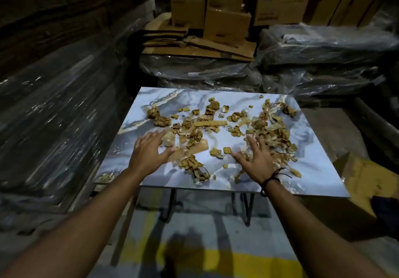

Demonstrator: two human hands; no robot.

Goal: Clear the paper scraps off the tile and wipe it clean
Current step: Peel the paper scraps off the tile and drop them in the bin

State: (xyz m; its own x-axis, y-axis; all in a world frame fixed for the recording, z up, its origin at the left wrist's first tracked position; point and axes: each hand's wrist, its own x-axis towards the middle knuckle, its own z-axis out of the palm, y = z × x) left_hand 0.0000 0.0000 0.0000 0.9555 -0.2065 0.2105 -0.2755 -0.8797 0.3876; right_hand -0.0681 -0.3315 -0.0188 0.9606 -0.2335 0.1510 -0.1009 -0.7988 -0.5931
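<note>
Item 1, left hand (149, 150): I am holding it palm down with the fingers spread wide. It is gripping nothing, and the fingertips are reaching into the near fringe of the litter. Whether the palm is touching the surface, I cannot tell.

Item 2, right hand (259, 159): likewise flat and splayed, holding nothing, and lying over the thickest drift. A dark cord (269, 180) is circling its wrist.

Item 3, paper scraps (216, 124): brown shreds and crumpled wads are lying between my hands, beyond both sets of fingertips and out past my right hand.

Item 4, tile (313, 169): a marbled grey-white slab is lying under both hands. It is sitting on a thin-legged stand (170, 204), and its near edge is running just below my wrists.

Item 5, surroundings: a cardboard box (362, 182) is standing outside my right hand, lower than the slab. Film-wrapped stacks (54, 115) are standing outside my left.

Risks, as I am judging them:
- Sweeping too fast with open palms could scatter the light pieces onto the floor instead of gathering them.
- Leaning on the near edge could tip the slab on its narrow stand.
- Scraps that are clinging could smear when wiped.
</note>
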